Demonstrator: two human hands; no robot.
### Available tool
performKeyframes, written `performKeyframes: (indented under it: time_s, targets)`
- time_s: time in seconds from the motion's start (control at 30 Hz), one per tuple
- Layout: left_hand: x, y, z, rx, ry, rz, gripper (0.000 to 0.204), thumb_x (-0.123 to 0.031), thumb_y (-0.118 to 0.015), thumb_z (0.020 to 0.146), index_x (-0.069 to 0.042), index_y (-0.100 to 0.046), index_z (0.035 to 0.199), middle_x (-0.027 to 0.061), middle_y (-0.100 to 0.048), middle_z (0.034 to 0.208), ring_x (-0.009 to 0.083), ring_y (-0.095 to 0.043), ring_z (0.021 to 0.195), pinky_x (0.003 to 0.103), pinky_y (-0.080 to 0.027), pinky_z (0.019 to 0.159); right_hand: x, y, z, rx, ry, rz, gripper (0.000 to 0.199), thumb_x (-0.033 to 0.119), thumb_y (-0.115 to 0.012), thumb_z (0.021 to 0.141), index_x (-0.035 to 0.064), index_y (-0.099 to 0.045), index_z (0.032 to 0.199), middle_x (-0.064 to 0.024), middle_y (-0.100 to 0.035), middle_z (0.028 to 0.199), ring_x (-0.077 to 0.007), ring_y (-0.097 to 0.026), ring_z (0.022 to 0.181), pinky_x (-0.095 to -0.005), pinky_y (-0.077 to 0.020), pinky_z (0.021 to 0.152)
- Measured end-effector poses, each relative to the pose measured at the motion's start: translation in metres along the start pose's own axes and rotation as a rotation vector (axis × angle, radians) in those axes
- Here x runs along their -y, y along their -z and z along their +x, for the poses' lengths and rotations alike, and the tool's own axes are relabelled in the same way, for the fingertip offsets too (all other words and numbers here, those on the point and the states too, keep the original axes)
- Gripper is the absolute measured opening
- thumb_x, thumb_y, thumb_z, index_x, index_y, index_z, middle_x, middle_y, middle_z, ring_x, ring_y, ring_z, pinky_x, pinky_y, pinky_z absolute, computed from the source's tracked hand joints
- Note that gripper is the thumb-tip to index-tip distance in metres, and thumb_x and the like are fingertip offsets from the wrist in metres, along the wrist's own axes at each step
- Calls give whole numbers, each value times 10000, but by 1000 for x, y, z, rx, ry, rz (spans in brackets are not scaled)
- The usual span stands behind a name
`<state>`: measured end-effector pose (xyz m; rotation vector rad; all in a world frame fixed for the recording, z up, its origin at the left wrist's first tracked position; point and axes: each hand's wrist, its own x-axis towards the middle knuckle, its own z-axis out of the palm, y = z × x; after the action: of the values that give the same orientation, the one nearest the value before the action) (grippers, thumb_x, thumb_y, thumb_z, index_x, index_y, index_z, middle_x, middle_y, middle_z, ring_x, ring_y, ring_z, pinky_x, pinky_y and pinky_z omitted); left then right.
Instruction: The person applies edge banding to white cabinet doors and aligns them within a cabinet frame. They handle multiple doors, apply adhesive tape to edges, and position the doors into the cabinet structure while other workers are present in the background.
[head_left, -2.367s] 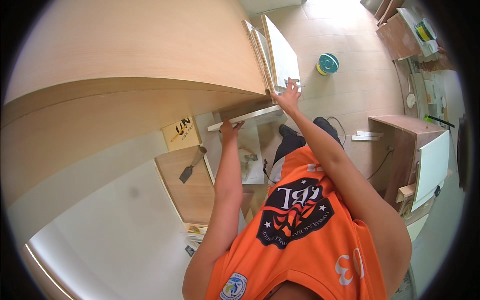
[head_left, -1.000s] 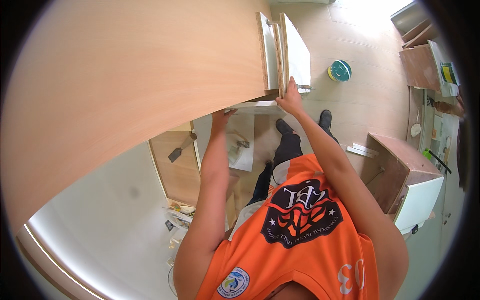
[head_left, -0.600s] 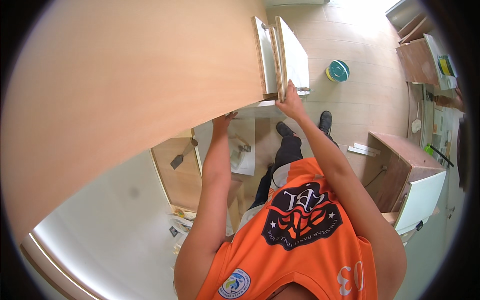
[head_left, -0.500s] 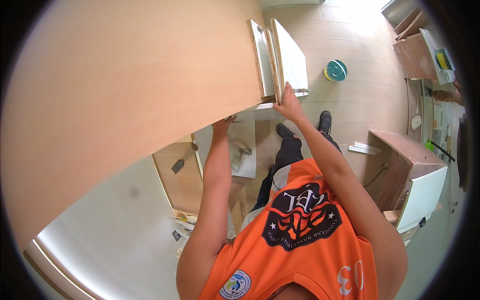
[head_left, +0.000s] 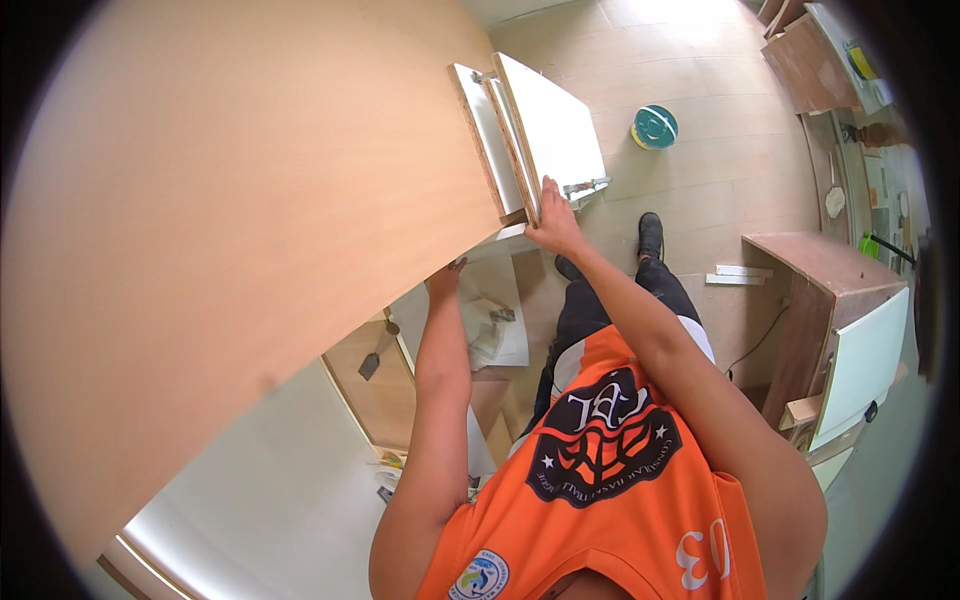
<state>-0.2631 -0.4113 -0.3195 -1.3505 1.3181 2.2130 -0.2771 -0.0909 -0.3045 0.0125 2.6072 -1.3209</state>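
A large light wood-faced cabinet panel [head_left: 300, 140] fills the upper left. At its right end stand several white boards with raw edges, the outermost a white cabinet door [head_left: 555, 125] with a metal hinge [head_left: 588, 187] on it. My right hand [head_left: 553, 222] is closed round the near edge of this door, thumb and fingers lying along it. My left hand [head_left: 446, 275] grips the lower edge of the wood-faced panel, its fingers partly hidden. Between my hands a narrow white strip [head_left: 512, 231] shows beneath the boards.
A green-lidded bucket [head_left: 655, 128] stands on the tiled floor [head_left: 700, 190]. A wooden cabinet box [head_left: 800, 270] with a pale door [head_left: 862, 365] stands right, near white strips [head_left: 740, 274]. A putty knife [head_left: 371, 364] lies lower left. Another person's arm [head_left: 885, 134] shows far right.
The whole view has shifted and turned slightly. The white boards now appear lower and farther left. Both hands keep their places on the door and the panel edge.
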Motion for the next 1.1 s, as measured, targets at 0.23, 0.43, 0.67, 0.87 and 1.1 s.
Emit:
performKeyframes:
  time_s: [0.23,0.43,0.67,0.87,1.1]
  targets:
    - [0,-3,0,19,-56,40,774,-541,-560,965,-250,-178,1572,95,-81,1651,460,-259,1393,675,-304,1107,-4,2,1,61,14,62,1078,348,-698,760,-103,-100,1535,-426,-261,1501,-526,-332,1389,-528,-295,1160]
    - [11,4,-9,8,-118,31,804,-559,-562,960,-258,-154,1584,94,-65,1656,461,-269,1387,670,-288,1122,-10,1,16,188,-31,119,1068,472,-683,836,-46,-95,1562,-411,-249,1517,-523,-334,1393,-540,-295,1158]
    - [52,-15,-71,-312,-89,-86,854,-665,-435,974,-258,-28,1605,141,-65,1663,497,-253,1439,673,-251,1153,-13,11,104,-19,-251,228,1094,706,-572,876,20,-95,1582,-349,-188,1575,-538,-316,1398,-568,-326,1135]
    - [140,9,-159,-309,58,-54,911,-728,-381,954,-228,3,1611,197,-45,1660,490,-187,1476,639,-238,1168,-12,22,118,141,-199,130,1097,729,-590,848,117,-82,1604,-317,-196,1585,-520,-326,1398,-584,-339,1124]
    - [192,17,-229,-292,180,205,914,-748,-341,954,-180,-62,1612,194,-85,1659,488,-182,1475,626,-251,1162,-23,52,108,146,-161,282,1044,597,-623,899,15,-90,1582,-357,-215,1556,-525,-274,1421,-539,-277,1171]
